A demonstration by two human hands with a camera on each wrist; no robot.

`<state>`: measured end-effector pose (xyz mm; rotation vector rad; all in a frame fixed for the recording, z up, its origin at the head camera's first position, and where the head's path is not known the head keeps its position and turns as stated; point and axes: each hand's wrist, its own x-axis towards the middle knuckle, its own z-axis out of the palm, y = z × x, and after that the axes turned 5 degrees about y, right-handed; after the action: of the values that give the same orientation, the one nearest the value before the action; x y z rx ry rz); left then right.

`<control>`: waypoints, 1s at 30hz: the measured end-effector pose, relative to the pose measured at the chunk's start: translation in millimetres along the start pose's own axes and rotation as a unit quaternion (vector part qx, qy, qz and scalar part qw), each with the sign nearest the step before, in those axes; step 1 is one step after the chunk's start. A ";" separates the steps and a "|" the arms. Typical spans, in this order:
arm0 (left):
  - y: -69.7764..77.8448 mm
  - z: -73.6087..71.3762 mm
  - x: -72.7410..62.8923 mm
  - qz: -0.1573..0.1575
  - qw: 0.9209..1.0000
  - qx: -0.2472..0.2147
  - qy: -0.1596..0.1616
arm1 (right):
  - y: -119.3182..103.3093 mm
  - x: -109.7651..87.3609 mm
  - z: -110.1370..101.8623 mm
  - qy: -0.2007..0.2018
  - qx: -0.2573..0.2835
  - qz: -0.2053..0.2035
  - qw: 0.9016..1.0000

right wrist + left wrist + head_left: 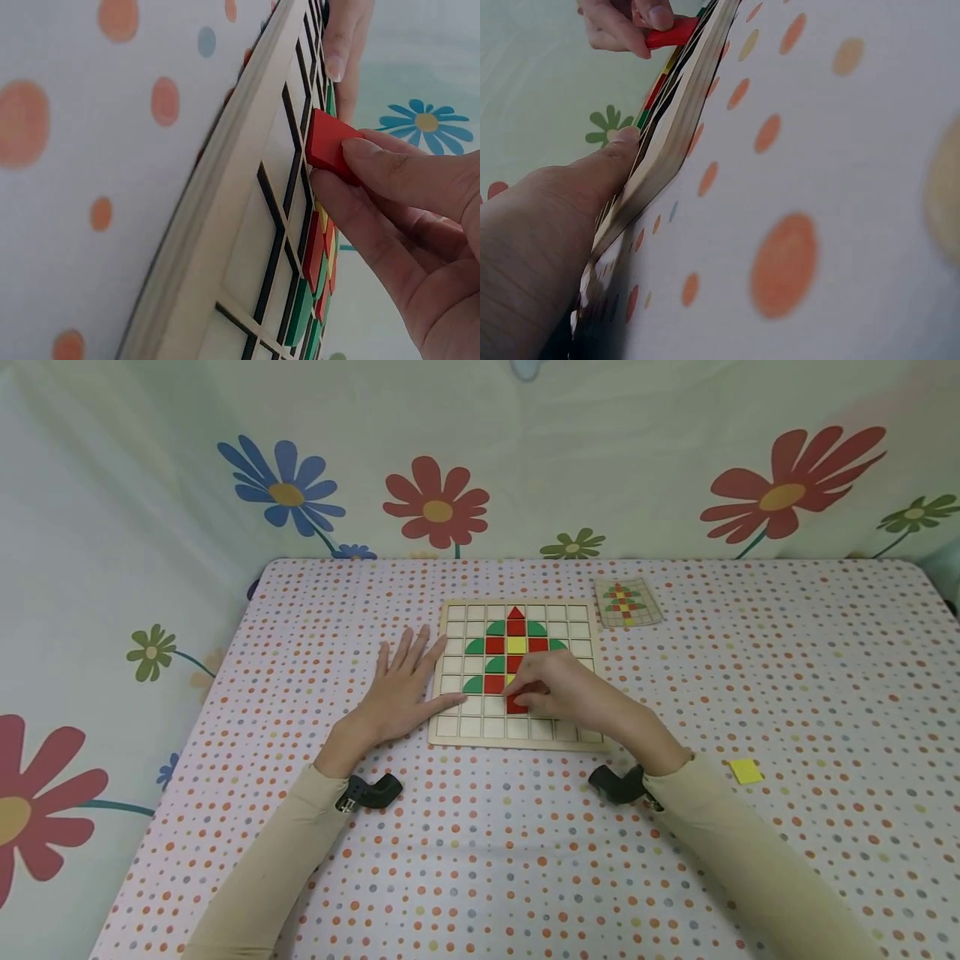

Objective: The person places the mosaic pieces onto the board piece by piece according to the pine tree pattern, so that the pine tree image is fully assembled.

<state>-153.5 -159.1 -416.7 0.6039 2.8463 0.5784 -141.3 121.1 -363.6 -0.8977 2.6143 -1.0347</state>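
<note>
A wooden grid board (474, 727) lies on the table, with red, green and yellow tiles set in its cells in a tree-like shape. My right hand (567, 690) is over the board and pinches a red square tile (328, 141) between thumb and fingers. In the right wrist view the tile is tilted, one edge at the grid. My left hand (402, 691) rests flat at the board's left side, fingers straight and spread, with the thumb (622, 146) on the board's edge. Some tiles on the right are hidden behind my right hand.
A pattern card (628, 603) with a similar tree design lies beyond the board's upper right corner. One loose yellow square tile (746, 771) sits on the dotted tablecloth (480, 877), near my right forearm. A flower-printed curtain (622, 452) hangs behind the table.
</note>
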 end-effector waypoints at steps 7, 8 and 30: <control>1.0 -0.6 -0.1 0.000 1.000 0.000 0.000 | -7.9 0.0 5.4 0.002 -0.044 0.012 0.999; 1.2 -0.8 -0.3 0.001 1.000 -0.002 0.000 | -9.5 -0.2 6.3 0.002 -0.055 0.012 0.998; 0.8 -1.1 0.1 0.001 1.000 0.003 0.000 | -27.4 -5.2 18.4 0.027 -0.140 0.041 0.989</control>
<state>-153.6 -158.7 -415.4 0.6068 2.8481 0.5704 -117.3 98.3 -359.0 -0.8182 2.8640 -0.6932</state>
